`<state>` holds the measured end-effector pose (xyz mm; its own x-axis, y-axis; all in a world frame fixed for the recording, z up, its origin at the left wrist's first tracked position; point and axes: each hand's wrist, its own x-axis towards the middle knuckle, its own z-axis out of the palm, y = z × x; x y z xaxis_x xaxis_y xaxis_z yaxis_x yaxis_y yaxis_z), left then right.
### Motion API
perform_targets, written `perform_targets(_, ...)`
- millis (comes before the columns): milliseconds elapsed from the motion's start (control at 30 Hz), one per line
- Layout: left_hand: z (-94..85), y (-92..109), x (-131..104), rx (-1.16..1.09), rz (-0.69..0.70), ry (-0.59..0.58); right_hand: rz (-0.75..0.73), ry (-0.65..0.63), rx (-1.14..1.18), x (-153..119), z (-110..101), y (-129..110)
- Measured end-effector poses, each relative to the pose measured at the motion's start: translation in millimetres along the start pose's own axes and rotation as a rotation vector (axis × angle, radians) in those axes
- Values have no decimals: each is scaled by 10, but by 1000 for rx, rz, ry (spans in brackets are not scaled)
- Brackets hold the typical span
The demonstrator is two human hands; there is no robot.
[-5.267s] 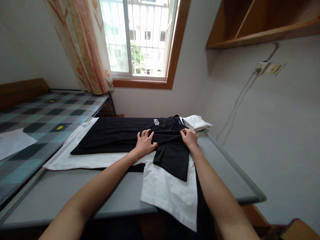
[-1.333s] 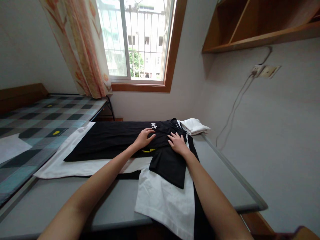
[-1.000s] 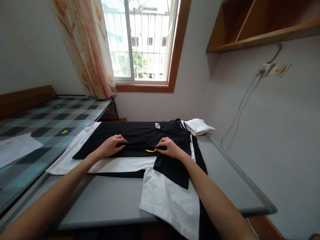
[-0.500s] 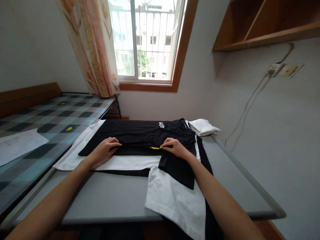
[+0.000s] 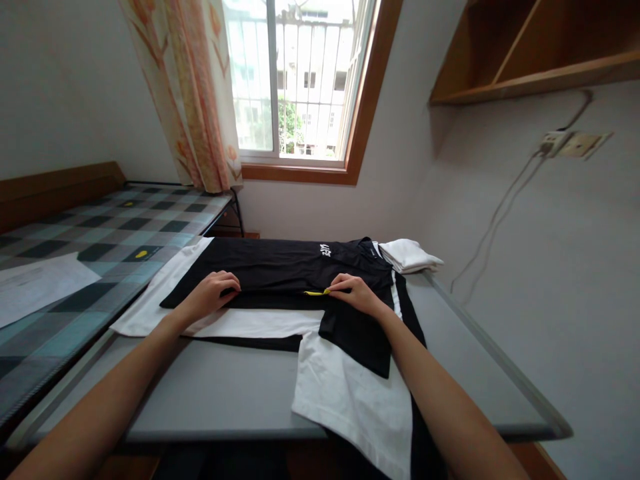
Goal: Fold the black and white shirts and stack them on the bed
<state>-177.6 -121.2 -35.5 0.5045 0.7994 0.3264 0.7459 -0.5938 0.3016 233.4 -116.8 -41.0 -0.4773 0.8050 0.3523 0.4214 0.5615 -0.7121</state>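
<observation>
A black T-shirt (image 5: 270, 263) with white lettering on its chest lies spread on top of a white T-shirt (image 5: 345, 380). My left hand (image 5: 217, 291) has its fingertips closed on the black T-shirt's near side, toward the hem. Closer to the collar, my right hand (image 5: 353, 293) pinches the same shirt beside a thin yellow strip (image 5: 316, 293); whether the strip is part of the shirt I cannot tell. One black sleeve (image 5: 357, 337) points toward me over the white sleeve. More black cloth (image 5: 270, 343) shows beneath the white T-shirt.
The garments lie on a grey table (image 5: 220, 393), one sleeve hanging over its front edge. A folded white cloth (image 5: 410, 255) sits at the far right corner. To the left is a bed with a checked mattress (image 5: 115, 227) and a paper sheet (image 5: 45, 283). A wooden shelf (image 5: 530, 80) overhangs the right.
The view has shifted slightly. Both hands stay at about the same places on the black T-shirt, and the garments look unchanged.
</observation>
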Motion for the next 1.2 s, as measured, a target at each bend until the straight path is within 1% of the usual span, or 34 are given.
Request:
perform_targets(100, -72, 26, -8, 3, -20, -51, 18, -8, 10, -2, -12, -12)
perform_targets(167, -74, 41, -16, 0, -27, -59, 22, -45, 13, -5, -3, -19)
perform_targets(233, -32, 39, -23, -14, -18, -55, 19, -74, 12, -7, 15, -19)
perform_targets(333, 68, 5, -27, -40, 3, -45, 8, -67, 19, -9, 36, 1)
perform_targets(400, 118, -30, -25, -35, 10, -17, 2, -60, 23, -7, 38, 21)
perform_targets(467, 129, -63, -22, -20, 19, 17, -5, -54, 27, -3, 31, 38)
perform_targets(633, 8, -98, -22, -14, 31, -15, -19, 1, 30, 0, 5, 55)
perform_targets(733, -46, -81, -29, -13, 19, 2, -17, -27, 20, -1, 19, 66)
perform_targets(800, -50, -70, -34, -23, 5, -17, -17, -61, 20, -2, 35, 75)
perform_targets(900, -58, -96, -50, 0, -37, -70, -10, -66, 29, -4, 46, 81)
perform_targets(1033, -158, -248, -107, 121, -116, -81, 1, -47, 57, -6, 31, 72)
perform_targets(1100, -231, -348, -155, 183, -200, -88, -2, -38, 54, -5, 25, 65)
perform_targets(1200, -323, -471, -229, 275, -385, -90, -11, -11, 25, -3, 23, 50)
